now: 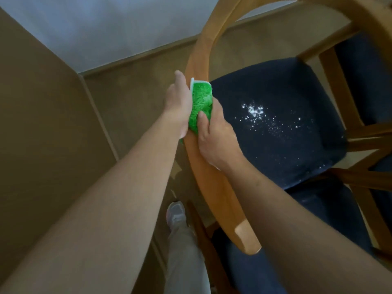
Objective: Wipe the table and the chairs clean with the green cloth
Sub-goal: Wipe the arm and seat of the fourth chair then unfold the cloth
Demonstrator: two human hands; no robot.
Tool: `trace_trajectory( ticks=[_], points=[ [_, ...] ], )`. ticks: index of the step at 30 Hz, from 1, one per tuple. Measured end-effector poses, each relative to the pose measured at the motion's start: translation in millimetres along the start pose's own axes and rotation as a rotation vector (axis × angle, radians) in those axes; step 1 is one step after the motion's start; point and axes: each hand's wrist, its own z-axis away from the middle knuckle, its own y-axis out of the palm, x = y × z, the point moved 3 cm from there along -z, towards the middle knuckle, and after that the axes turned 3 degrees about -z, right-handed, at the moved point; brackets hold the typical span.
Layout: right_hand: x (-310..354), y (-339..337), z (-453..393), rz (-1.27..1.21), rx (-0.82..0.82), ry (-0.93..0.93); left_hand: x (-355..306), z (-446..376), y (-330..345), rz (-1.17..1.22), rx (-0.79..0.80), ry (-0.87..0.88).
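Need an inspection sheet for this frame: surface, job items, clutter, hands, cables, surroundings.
Surface: curved wooden chair rail, being wiped; the table cannot be identified for certain.
Job's things: green cloth wrapped over the rail; dark blue chair seat below it.
Clutter: white powder scattered on the seat, not yet wiped.
Hands: left hand presses the cloth's outer side against the rail; right hand holds the cloth from the seat side, thumb on top.
Cables: nothing seen.
Surroundings: beige carpet, brown panel at left, the person's shoe and grey trouser leg below.
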Motion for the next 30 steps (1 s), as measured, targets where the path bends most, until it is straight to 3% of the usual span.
trace_trajectory(
  ticks=[7,13,19,25,30],
  points=[
    [-20,0,65,0.155,0.035,0.047,2,-1,0,-0.239,-0.224,0.167],
    [-58,-12,132,0.209,0.166,0.140,3,-3,1,-0.317,-0.321,0.170],
    [-51,-6,106,0.253,0.132,0.127,2,-3,0,-0.341,-0.366,0.169],
    [-12,4,38,0.117,0.046,0.105,0,-6,1,-0.399,-0.398,0.203],
    [3,-1,-4,-0.057,0.085,0.148,4,-6,1,-0.347,-0.343,0.222]
  ],
)
